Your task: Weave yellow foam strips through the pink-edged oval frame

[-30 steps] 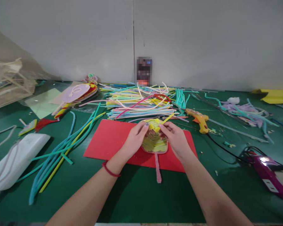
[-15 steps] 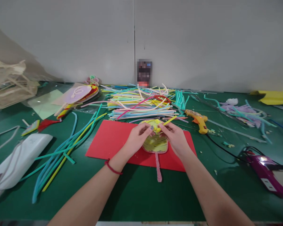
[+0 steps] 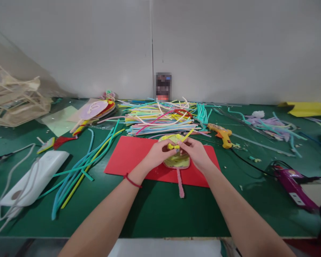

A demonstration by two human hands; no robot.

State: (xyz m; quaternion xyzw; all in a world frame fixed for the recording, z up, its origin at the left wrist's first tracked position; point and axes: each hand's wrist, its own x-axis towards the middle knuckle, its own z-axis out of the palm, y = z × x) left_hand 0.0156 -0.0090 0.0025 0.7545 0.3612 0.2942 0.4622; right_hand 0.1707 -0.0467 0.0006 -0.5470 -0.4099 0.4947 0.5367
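Observation:
A yellow pipe cleaner [image 3: 187, 135] is pinched between the fingertips of both hands, its free end sticking up to the right. My left hand [image 3: 162, 152] is closed on its bent yellow part. On the other side my right hand [image 3: 194, 151] is closed on the same strip. Just below both hands lies a round yellow-green fan-shaped piece [image 3: 178, 162] with a pink edge and a pink handle [image 3: 180, 184]. It rests on a red board [image 3: 135, 153], and my fingers partly cover its upper part.
Behind the board lies a heap of coloured pipe cleaners [image 3: 160, 119]. An orange glue gun [image 3: 222, 135] is at the right, near a purple power strip [image 3: 294, 187]. Left are loose blue and yellow pipe cleaners [image 3: 80, 175], a white corded box [image 3: 37, 178] and finished fans [image 3: 96, 109].
The view has shifted slightly, so the table edge shows more. Both hands stay together over the fan-shaped piece, and the yellow strip's free end now points more steeply up.

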